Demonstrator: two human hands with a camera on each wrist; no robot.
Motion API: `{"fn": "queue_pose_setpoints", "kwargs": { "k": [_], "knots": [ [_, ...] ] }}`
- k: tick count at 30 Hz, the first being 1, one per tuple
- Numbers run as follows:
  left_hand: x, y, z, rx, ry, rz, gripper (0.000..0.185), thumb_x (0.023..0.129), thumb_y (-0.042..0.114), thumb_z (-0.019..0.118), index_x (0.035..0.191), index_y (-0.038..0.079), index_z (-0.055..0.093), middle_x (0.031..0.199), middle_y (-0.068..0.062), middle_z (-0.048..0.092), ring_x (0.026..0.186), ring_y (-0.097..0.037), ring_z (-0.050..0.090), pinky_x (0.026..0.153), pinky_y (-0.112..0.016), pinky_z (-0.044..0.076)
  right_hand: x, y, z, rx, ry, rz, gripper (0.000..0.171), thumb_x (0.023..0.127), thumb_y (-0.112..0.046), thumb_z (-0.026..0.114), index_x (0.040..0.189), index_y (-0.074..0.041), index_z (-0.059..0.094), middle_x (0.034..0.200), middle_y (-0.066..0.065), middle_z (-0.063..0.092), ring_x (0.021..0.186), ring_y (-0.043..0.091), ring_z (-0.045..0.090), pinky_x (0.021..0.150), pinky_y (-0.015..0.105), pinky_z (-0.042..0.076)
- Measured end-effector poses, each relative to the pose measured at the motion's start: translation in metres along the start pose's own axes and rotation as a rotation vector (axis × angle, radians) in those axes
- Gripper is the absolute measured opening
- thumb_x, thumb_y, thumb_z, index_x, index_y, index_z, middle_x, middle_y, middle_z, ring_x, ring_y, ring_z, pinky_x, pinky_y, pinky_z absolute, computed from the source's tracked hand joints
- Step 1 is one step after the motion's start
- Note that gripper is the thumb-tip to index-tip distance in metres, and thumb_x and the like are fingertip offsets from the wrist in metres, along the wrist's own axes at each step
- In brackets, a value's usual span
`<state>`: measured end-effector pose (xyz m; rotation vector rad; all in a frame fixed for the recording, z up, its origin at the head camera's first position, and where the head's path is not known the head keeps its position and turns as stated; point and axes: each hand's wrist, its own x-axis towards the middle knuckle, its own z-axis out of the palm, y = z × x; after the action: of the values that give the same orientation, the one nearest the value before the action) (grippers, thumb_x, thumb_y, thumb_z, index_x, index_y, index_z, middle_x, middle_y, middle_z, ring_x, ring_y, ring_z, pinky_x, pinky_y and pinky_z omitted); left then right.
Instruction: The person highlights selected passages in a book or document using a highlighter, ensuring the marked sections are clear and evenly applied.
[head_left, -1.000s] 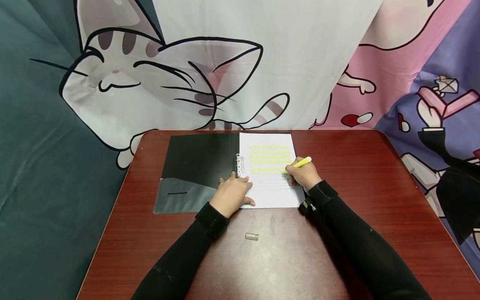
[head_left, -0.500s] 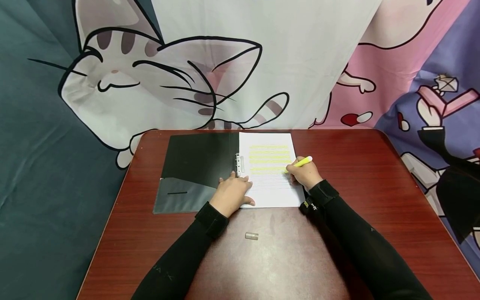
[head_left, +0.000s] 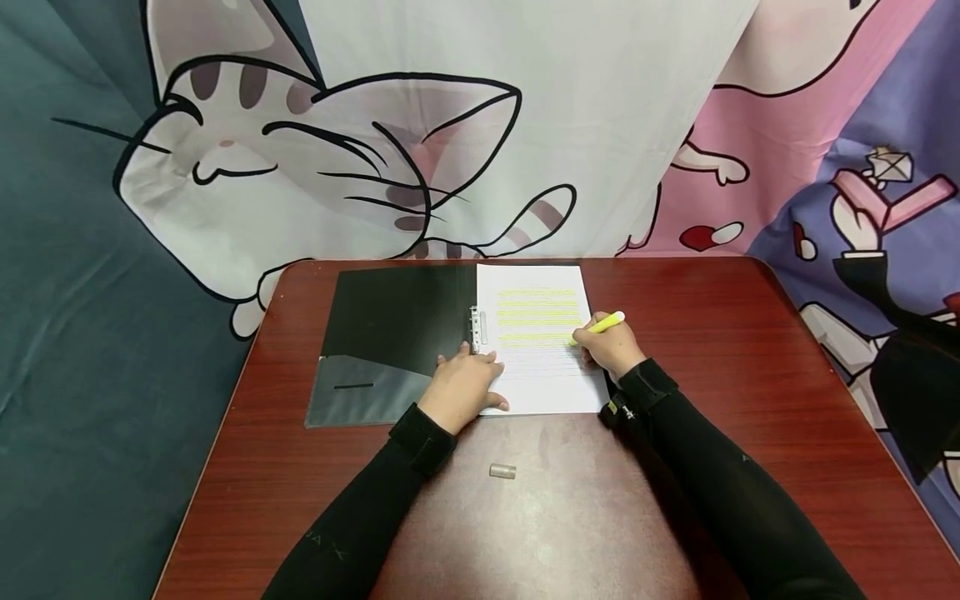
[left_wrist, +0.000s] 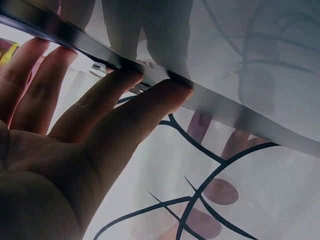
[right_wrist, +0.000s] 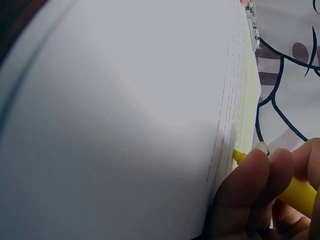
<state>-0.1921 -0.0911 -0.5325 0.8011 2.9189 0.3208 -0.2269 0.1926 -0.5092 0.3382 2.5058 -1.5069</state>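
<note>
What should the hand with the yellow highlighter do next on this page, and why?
Probably draw the yellow highlighter leftward along the next plain line. The right hand holds its tip at the sheet's right edge, just under the last yellow band, and unmarked text lines lie below. The left hand lies flat on the sheet near the folder's clip, so the page should hold steady.

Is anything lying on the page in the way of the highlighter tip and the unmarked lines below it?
Nothing visible does. The highlighter in the right hand has bare page below; the left hand presses the page's left edge.
</note>
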Motion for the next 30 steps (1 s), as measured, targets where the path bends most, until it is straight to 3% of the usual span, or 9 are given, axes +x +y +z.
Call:
{"fn": "queue_pose_setpoints", "kwargs": {
  "k": [5, 7, 10, 16, 17, 24, 27, 30],
  "knots": [
    [-0.001, -0.003, 0.006, 0.002, 0.021, 0.010, 0.066, 0.093, 0.056, 0.086, 0.148, 0.020, 0.078, 0.162, -0.006, 0.070, 0.154, -0.055, 0.059, 0.104, -0.083, 0.057, 0.000, 0.002, 0.000, -0.011, 0.006, -0.007, 0.015, 0.104, -0.007, 0.064, 0.092, -0.006, 0.055, 0.067, 0.003, 0.062, 0.058, 0.014, 0.060, 0.058, 0.027, 0.054],
    [-0.005, 0.004, -0.007, -0.011, -0.005, -0.004, 0.066, 0.094, 0.054, 0.086, 0.150, 0.018, 0.077, 0.164, -0.006, 0.068, 0.157, -0.055, 0.055, 0.109, -0.084, 0.055, 0.000, 0.002, -0.001, -0.021, 0.006, -0.013, 0.015, 0.104, -0.006, 0.065, 0.092, -0.005, 0.055, 0.068, 0.003, 0.062, 0.058, 0.014, 0.059, 0.057, 0.027, 0.054],
    [-0.005, 0.007, -0.011, -0.018, -0.024, -0.016, 0.067, 0.094, 0.053, 0.086, 0.151, 0.018, 0.076, 0.165, -0.006, 0.067, 0.159, -0.054, 0.053, 0.111, -0.084, 0.053, 0.000, 0.002, -0.001, -0.028, 0.006, -0.019, 0.016, 0.103, -0.005, 0.064, 0.092, -0.005, 0.054, 0.068, 0.004, 0.061, 0.058, 0.015, 0.059, 0.057, 0.026, 0.055],
    [-0.004, 0.007, -0.011, -0.013, -0.018, -0.008, 0.065, 0.094, 0.050, 0.088, 0.148, 0.016, 0.077, 0.163, -0.008, 0.070, 0.157, -0.054, 0.056, 0.108, -0.084, 0.055, -0.001, 0.002, -0.003, -0.022, 0.016, -0.016, 0.016, 0.103, -0.005, 0.064, 0.091, -0.006, 0.054, 0.069, 0.004, 0.061, 0.058, 0.014, 0.059, 0.057, 0.026, 0.054],
    [-0.002, 0.004, -0.006, -0.003, -0.010, -0.003, 0.065, 0.094, 0.051, 0.088, 0.148, 0.017, 0.077, 0.162, -0.007, 0.070, 0.156, -0.054, 0.058, 0.107, -0.084, 0.055, -0.001, 0.002, -0.003, -0.020, 0.017, -0.017, 0.017, 0.103, -0.005, 0.065, 0.091, -0.006, 0.054, 0.069, 0.004, 0.061, 0.059, 0.014, 0.059, 0.057, 0.026, 0.054],
    [-0.003, 0.005, -0.011, -0.016, -0.029, -0.003, 0.068, 0.092, 0.054, 0.087, 0.149, 0.018, 0.077, 0.164, -0.007, 0.069, 0.157, -0.054, 0.055, 0.110, -0.084, 0.054, 0.000, 0.001, -0.004, -0.022, 0.020, -0.005, 0.018, 0.103, -0.005, 0.065, 0.090, -0.007, 0.053, 0.068, 0.004, 0.062, 0.058, 0.014, 0.060, 0.057, 0.026, 0.055],
    [0.005, -0.006, 0.011, 0.023, 0.016, 0.015, 0.067, 0.092, 0.057, 0.087, 0.147, 0.020, 0.078, 0.161, -0.006, 0.071, 0.153, -0.054, 0.060, 0.103, -0.083, 0.058, 0.000, 0.002, -0.006, -0.018, 0.018, 0.003, 0.017, 0.103, -0.006, 0.065, 0.090, -0.007, 0.053, 0.068, 0.004, 0.062, 0.059, 0.015, 0.060, 0.057, 0.026, 0.055],
    [0.006, -0.008, 0.014, 0.026, 0.036, 0.028, 0.066, 0.091, 0.057, 0.087, 0.145, 0.020, 0.079, 0.160, -0.006, 0.072, 0.151, -0.054, 0.062, 0.101, -0.083, 0.059, 0.000, 0.004, -0.007, -0.010, 0.012, 0.003, 0.017, 0.103, -0.006, 0.064, 0.091, -0.007, 0.053, 0.068, 0.004, 0.062, 0.059, 0.015, 0.059, 0.058, 0.027, 0.055]
  ]
}}
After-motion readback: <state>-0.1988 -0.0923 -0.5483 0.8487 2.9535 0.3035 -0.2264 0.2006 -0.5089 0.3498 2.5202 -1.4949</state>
